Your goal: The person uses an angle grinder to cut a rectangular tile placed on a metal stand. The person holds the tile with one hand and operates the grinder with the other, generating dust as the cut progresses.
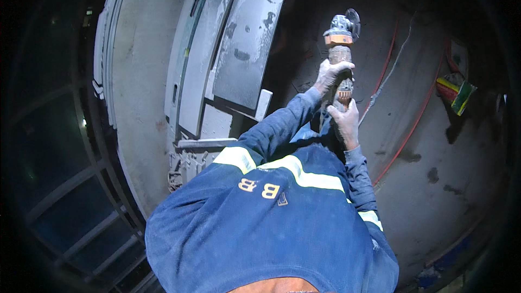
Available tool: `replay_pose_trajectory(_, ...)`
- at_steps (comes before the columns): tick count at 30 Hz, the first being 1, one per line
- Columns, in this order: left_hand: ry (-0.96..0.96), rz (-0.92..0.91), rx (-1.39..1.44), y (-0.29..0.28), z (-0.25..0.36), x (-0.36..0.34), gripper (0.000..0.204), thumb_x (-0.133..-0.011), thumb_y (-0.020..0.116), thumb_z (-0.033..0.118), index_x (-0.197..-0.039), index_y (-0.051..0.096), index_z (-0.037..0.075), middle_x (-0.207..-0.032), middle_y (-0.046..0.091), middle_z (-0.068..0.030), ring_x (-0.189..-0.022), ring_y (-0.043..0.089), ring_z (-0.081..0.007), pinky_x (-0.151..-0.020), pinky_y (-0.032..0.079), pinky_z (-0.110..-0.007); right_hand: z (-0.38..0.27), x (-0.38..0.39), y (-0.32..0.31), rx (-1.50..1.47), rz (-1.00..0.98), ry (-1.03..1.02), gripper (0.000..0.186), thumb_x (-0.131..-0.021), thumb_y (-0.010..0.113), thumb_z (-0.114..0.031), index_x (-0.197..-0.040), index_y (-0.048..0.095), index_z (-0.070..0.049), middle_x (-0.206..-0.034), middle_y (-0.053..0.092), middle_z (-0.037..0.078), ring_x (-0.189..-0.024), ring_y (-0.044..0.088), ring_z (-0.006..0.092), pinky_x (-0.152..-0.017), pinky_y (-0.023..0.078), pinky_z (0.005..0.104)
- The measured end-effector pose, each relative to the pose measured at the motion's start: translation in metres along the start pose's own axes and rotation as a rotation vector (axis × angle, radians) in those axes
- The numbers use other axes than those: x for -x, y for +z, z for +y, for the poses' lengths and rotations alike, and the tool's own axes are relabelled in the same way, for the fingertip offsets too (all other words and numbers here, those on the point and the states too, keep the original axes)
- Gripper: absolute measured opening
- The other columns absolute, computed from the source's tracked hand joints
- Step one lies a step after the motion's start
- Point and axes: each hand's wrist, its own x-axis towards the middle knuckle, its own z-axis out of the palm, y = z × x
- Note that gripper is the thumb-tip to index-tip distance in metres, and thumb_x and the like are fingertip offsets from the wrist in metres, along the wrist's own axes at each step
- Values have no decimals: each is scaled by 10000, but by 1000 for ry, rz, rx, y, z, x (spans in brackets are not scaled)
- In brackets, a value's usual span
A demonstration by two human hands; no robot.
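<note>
I hold an orange, dust-coated angle grinder [340, 42] out in front of me, its disc [355, 26] at the far end. My left hand [329, 76], dusty white, is wrapped round the middle of the body. My right hand [345, 121] is closed at the rear end, near the orange vented housing. To the left of the grinder lies a grey metal plate [245, 49] with white dust and dark spots.
Long dusty boards [184, 68] and pale offcuts [216, 122] lie at left beside a concrete ledge [140, 32]. A dark framed grid [59, 163] is beyond. Red hoses [408, 139], a pale cable [385, 81] and a red, yellow and green sack [455, 89] are at right.
</note>
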Motion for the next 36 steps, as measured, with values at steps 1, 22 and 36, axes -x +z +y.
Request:
replay_pose_trajectory(1,-8,-10,-32,-5,13,-2,357,-716,801,186,-961,581,48,-787,628,-70,-632,649,-189,-609,578,-351,-6,-4,9,38,-9,-2,551,-718,796,-227,-1098,511,52,-972,647,174,-878,632,245,-797,510,379)
replay_pose_trajectory(22,-93,-101,-448,-124,229,-127,286,-817,703,284,-960,629,48,-837,676,-115,-754,672,-252,-741,550,-396,-93,-174,237,-162,75,83,454,-641,761,-265,-881,642,102,-844,692,256,-808,712,330,-725,557,402)
replay_pose_trajectory(36,171,-67,-216,-151,214,-117,366,-898,601,299,-1146,599,30,-1034,655,-163,-928,659,-284,-915,525,-396,74,-314,26,99,685,235,681,-912,612,-487,-1263,474,81,-1223,587,310,-1129,609,362,-934,472,451)
